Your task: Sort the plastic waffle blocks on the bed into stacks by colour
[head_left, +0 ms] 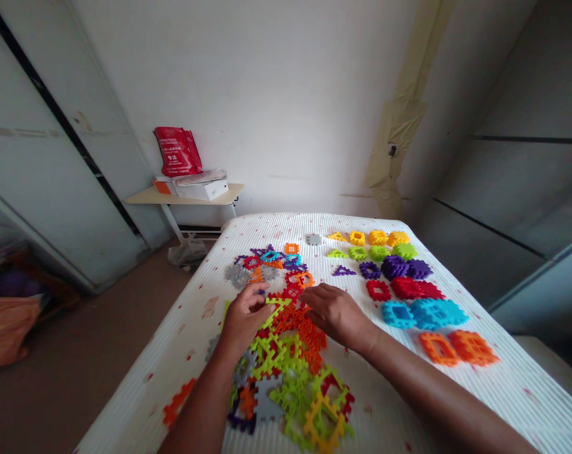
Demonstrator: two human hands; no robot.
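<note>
Loose interlocking plastic building pieces lie in a mixed heap on the table. My left hand (pixel 248 310) is over the heap's left side, thumb and fingers apart, close to lime green pieces (pixel 277 309). Across from it, my right hand (pixel 333 310) reaches in with fingers stretched over the red-orange pieces (pixel 299 320); the thumb is partly hidden and I see no piece held. A red square piece (pixel 292 291) lies between the hands. Nearer me are more lime pieces (pixel 297 391), a grey piece (pixel 268 398) and a yellow frame piece (pixel 324 424).
Sorted rows stand on the right: yellow (pixel 377 238), lime (pixel 379 253), purple (pixel 395 267), red (pixel 406 287), blue (pixel 439 313) and orange pieces (pixel 472 348). Grey pieces (pixel 238 275) lie at the heap's far left. A side table (pixel 146 197) with a red bag (pixel 178 151) stands behind.
</note>
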